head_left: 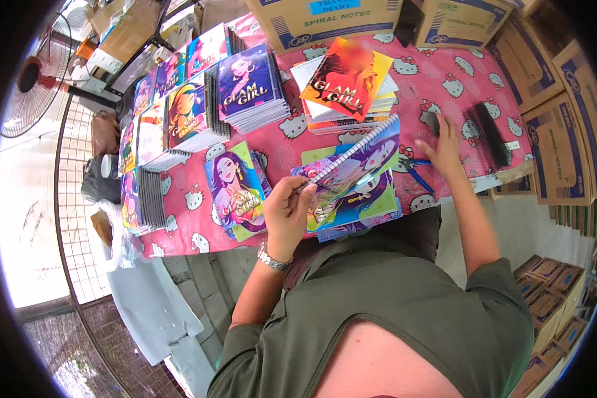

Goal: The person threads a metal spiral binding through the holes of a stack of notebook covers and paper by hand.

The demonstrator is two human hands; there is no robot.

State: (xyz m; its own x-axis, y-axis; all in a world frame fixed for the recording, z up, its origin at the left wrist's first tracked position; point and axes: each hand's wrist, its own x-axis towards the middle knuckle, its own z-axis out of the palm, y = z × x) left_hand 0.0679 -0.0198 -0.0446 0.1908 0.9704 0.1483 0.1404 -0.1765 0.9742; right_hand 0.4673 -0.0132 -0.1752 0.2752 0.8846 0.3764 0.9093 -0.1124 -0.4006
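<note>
My left hand (pixel 289 207), with a metal watch on the wrist, pinches the near-left end of a spiral notebook (pixel 371 154). That notebook is tilted, its pale coil edge up and its illustrated purple cover hanging below. Under it lie more illustrated covers (pixel 358 207) in blue, green and purple. My right hand (pixel 446 147) is over the table to the right, fingers apart and slightly curved. A small dark object (pixel 433 123) sits by its fingertips; what it is, I cannot make out. Just left of that hand lie blue-handled pliers (pixel 416 176).
A bundle of black binding coils (pixel 489 138) lies on the pink patterned tablecloth (pixel 404 65) at right. Stacked spiral notebooks (pixel 252 86) fill the left; another stack (pixel 345 83) with a red-orange cover stands mid-table. Cardboard boxes (pixel 331 26) line the back and right. A fan (pixel 30 76) stands far left.
</note>
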